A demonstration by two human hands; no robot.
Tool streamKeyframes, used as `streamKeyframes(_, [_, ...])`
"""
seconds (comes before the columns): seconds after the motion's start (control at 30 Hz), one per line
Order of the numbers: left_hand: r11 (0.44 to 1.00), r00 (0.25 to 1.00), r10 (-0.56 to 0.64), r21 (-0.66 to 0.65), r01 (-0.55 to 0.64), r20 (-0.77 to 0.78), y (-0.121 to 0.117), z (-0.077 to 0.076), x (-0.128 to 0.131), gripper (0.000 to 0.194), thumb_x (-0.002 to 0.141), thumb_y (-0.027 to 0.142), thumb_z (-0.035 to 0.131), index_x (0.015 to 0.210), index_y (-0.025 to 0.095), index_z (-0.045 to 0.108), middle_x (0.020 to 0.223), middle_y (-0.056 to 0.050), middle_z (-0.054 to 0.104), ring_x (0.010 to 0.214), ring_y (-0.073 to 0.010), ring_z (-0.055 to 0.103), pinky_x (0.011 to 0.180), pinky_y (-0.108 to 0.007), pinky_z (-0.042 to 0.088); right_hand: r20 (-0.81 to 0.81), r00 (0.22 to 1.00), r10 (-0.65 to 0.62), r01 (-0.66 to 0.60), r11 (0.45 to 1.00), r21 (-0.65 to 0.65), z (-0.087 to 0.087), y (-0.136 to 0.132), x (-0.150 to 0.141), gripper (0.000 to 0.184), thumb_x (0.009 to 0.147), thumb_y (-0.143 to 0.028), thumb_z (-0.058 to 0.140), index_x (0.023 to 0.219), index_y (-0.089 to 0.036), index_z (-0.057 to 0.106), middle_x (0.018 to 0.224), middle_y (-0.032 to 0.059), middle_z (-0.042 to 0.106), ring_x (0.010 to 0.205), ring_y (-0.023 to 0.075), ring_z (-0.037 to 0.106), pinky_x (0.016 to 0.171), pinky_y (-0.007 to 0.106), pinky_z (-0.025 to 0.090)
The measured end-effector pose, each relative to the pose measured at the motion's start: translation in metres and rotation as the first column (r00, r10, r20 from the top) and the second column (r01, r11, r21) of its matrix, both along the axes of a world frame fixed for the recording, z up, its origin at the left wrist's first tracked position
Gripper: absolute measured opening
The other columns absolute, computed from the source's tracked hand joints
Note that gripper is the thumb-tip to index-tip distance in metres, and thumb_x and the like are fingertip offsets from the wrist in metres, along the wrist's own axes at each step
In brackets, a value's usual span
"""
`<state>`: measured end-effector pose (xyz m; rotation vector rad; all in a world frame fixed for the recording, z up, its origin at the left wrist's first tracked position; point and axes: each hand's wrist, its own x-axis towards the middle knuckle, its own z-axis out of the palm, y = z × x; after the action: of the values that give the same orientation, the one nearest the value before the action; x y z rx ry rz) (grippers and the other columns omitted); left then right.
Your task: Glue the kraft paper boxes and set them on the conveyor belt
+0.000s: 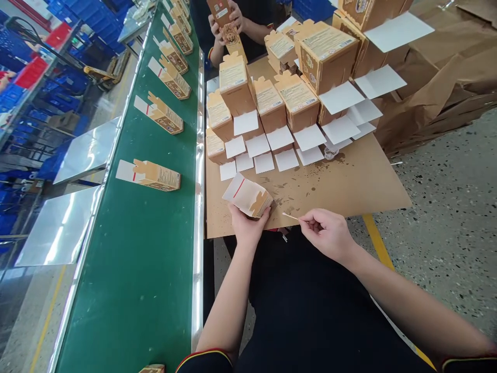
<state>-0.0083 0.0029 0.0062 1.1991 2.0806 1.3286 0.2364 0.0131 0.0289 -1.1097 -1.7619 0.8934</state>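
My left hand point(248, 227) is closed around a small cardboard box point(257, 202) near the front edge of the board-topped table. The box's white flap stands open toward the upper left, and a red strip point(239, 187) crosses it. Between thumb and fingers, my right hand point(326, 232) pinches a thin cotton swab point(290, 216). The swab's white tip points left at the box, a short gap away from it. Dark wet-looking spots mark the tabletop point(349, 186) beyond both hands.
Stacked cardboard boxes point(298, 101) with white flaps fill the table's far side. A small clear dish point(331, 152) sits by them. Left runs a green conveyor belt point(155, 248) carrying several boxes. Across the table, another person's hands point(229, 26) hold a brown box. Brown paper point(438, 88) lies at right.
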Motion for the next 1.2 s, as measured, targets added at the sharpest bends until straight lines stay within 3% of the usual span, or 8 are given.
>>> streamKeyframes(0.23, [0.998,0.999,0.051,0.022,-0.052,0.017,0.000,0.000,-0.013,0.088,0.060,0.041,0.111,0.124,0.028,0.051,0.127,-0.012,0.074,0.125,-0.0373,0.079,0.104,-0.051,0.069,-0.023,0.999,0.043,-0.042,0.999,0.025,0.003,0.002,0.004,0.023,0.100,-0.019,0.068,0.078,-0.024,0.070,0.064,-0.0015,0.065,0.052,0.0126,0.056,0.051,0.026,0.047])
streamKeyframes(0.47, [0.859,0.902,0.427,0.281,-0.428,0.067,-0.051,0.036,-0.173,0.110,0.053,0.046,0.114,0.133,0.028,0.040,0.154,-0.016,0.064,0.146,-0.0371,0.069,0.123,-0.065,0.060,-0.051,0.990,-0.131,0.130,0.991,-0.020,-0.001,0.013,0.036,0.021,0.102,-0.031,0.077,0.082,-0.026,0.078,0.068,0.0004,0.071,0.055,0.0153,0.064,0.051,0.027,0.053])
streamKeyframes(0.57, [0.829,0.849,0.522,0.191,-0.526,0.076,-0.074,0.041,-0.222,0.112,0.044,0.038,0.116,0.126,0.028,0.040,0.155,-0.017,0.060,0.148,-0.0390,0.067,0.125,-0.065,0.058,-0.054,0.986,-0.160,0.158,0.987,-0.041,-0.004,0.022,0.041,0.025,0.103,-0.040,0.079,0.083,-0.026,0.079,0.069,0.0011,0.072,0.056,0.0164,0.065,0.054,0.029,0.056])
streamKeyframes(0.7, [0.807,0.807,0.590,0.045,-0.589,-0.004,-0.098,0.030,-0.229,0.119,0.045,0.031,0.114,0.139,0.027,0.041,0.154,-0.015,0.056,0.153,-0.0391,0.061,0.133,-0.068,0.047,-0.033,0.982,-0.185,0.184,0.982,-0.034,-0.004,0.032,0.049,0.030,0.103,-0.049,0.080,0.085,-0.025,0.081,0.071,0.0024,0.074,0.058,0.0172,0.067,0.054,0.030,0.057])
streamKeyframes(0.8, [0.720,0.693,0.686,0.339,-0.605,-0.222,-0.100,0.027,-0.208,0.112,0.057,0.039,0.107,0.147,0.026,0.041,0.158,-0.016,0.049,0.156,-0.0382,0.054,0.138,-0.067,0.040,-0.002,0.965,-0.264,0.263,0.964,-0.042,0.000,0.037,0.060,0.038,0.101,-0.058,0.081,0.085,-0.024,0.082,0.074,0.0058,0.077,0.060,0.0193,0.069,0.056,0.033,0.060])
streamKeyframes(0.93, [0.786,0.884,0.442,0.542,-0.299,-0.154,-0.035,0.036,-0.170,0.061,0.088,0.050,0.083,0.136,0.026,0.054,0.139,-0.011,0.062,0.140,-0.0318,0.066,0.129,-0.058,0.051,0.040,0.942,-0.332,0.334,0.942,-0.043,0.006,0.043,0.068,0.048,0.097,-0.069,0.082,0.080,-0.024,0.082,0.071,0.0094,0.076,0.057,0.0211,0.069,0.052,0.034,0.059])
streamKeyframes(1.07, [0.957,0.967,0.149,0.219,-0.193,0.205,0.095,0.052,-0.139,0.038,0.101,0.043,0.075,0.132,0.024,0.067,0.136,-0.012,0.071,0.135,-0.0267,0.070,0.120,-0.043,0.056,0.029,0.966,-0.258,0.259,0.965,-0.039,0.012,0.046,0.059,0.051,0.098,-0.073,0.079,0.081,-0.025,0.081,0.069,0.0079,0.074,0.057,0.0215,0.068,0.052,0.036,0.058])
streamKeyframes(1.2, [0.983,0.917,0.174,-0.119,-0.140,0.360,0.185,0.056,-0.119,0.042,0.102,0.044,0.080,0.131,0.014,0.072,0.132,-0.017,0.077,0.133,-0.0306,0.074,0.118,-0.045,0.057,0.038,0.971,-0.236,0.237,0.971,-0.035,0.020,0.040,0.052,0.046,0.100,-0.068,0.077,0.082,-0.026,0.079,0.068,0.0045,0.072,0.057,0.0195,0.066,0.053,0.034,0.057])
